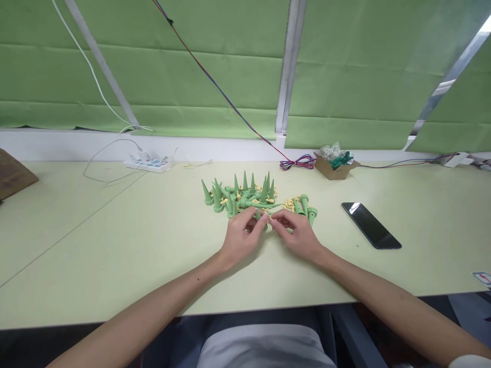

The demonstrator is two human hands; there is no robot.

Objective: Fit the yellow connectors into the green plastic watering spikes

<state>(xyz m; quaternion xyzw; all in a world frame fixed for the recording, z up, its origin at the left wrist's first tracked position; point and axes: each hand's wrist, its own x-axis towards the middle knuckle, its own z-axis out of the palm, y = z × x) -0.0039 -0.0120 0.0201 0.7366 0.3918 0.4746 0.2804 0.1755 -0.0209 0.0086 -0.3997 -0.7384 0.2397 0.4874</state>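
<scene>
Several green cones (207, 195) stand or lie in a pile at the middle of the table, with small yellow pieces among them. My left hand (243, 235) is closed on a green cone (259, 214) in front of the pile. Close beside it, my right hand (297, 234) pinches a small yellow piece (270, 219) near the cone; fingers hide part of both. Just behind my right hand lie more yellow pieces (290, 204) and a few green cones (304, 202).
A black phone (371, 226) lies to the right. Along the back are a power strip (149, 164), a coiled red and blue wire (298, 162) and a small cardboard box (332, 168) holding plastic and green material. Brown cardboard (14, 175) sits at far left.
</scene>
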